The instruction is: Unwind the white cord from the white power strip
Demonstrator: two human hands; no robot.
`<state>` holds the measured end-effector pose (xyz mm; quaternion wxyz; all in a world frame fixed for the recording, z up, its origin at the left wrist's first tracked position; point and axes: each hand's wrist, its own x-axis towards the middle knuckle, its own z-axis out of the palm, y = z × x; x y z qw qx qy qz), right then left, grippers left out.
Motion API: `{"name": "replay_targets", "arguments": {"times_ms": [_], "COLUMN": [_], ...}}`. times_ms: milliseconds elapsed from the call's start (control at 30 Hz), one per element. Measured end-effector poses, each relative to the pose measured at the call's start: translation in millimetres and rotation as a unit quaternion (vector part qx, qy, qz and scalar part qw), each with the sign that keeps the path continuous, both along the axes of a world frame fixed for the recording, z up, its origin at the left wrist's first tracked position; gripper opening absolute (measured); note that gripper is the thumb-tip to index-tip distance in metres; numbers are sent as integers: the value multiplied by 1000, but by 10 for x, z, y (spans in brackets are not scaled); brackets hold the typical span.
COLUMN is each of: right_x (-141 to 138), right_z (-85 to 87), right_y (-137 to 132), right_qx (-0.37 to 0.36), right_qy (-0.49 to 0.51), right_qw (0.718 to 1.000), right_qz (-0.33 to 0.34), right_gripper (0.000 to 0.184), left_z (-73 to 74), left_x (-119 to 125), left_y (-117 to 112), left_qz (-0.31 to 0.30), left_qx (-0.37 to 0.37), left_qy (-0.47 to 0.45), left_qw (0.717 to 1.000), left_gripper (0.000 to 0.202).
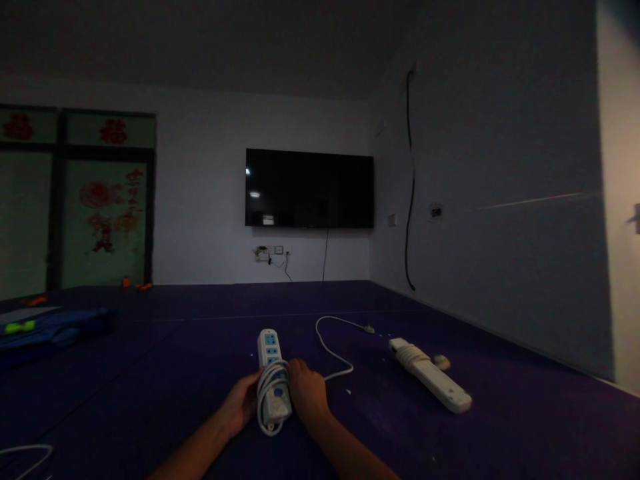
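A white power strip (271, 341) with blue socket faces lies on the purple surface, its far end pointing away from me. Loops of its white cord (266, 385) go around its middle and near end. My left hand (243, 402) grips the strip's left side, fingers partly hidden behind the loops. On the right side, my right hand (306, 390) is closed at the cord where it meets the loops. From there the loose cord curves across the surface to a plug (369, 329). A second white power strip (440, 383), with its cord wound around one end, lies farther right.
Blue cloth (65, 327) lies at the left on the purple tabletop (165, 393). Small orange objects (144, 287) sit by the far edge. A white cable (30, 448) shows at lower left. A television (310, 189) hangs on the back wall; a wall borders the right side.
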<state>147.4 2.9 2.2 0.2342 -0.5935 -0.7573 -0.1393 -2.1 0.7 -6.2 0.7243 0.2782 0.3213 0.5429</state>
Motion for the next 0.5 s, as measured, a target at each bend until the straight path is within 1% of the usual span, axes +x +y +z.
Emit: {"name": "replay_targets", "arguments": {"times_ms": [167, 333, 500], "right_x": [1, 12, 21], "right_z": [7, -18, -51], "right_y": [-14, 21, 58], "right_qx": [-3, -10, -11], "right_qy": [1, -5, -13], "right_qw": [1000, 1000, 1000], "right_qz": [-1, -11, -18], "right_gripper": [21, 20, 23], "left_z": [-39, -71, -100], "left_x": [-19, -13, -27], "left_y": [37, 88, 147], "left_qz": [-30, -27, -75], "left_qx": [35, 52, 51], "left_qy": [21, 32, 32], "left_qw": [999, 998, 995], "left_gripper": [19, 20, 28]}}
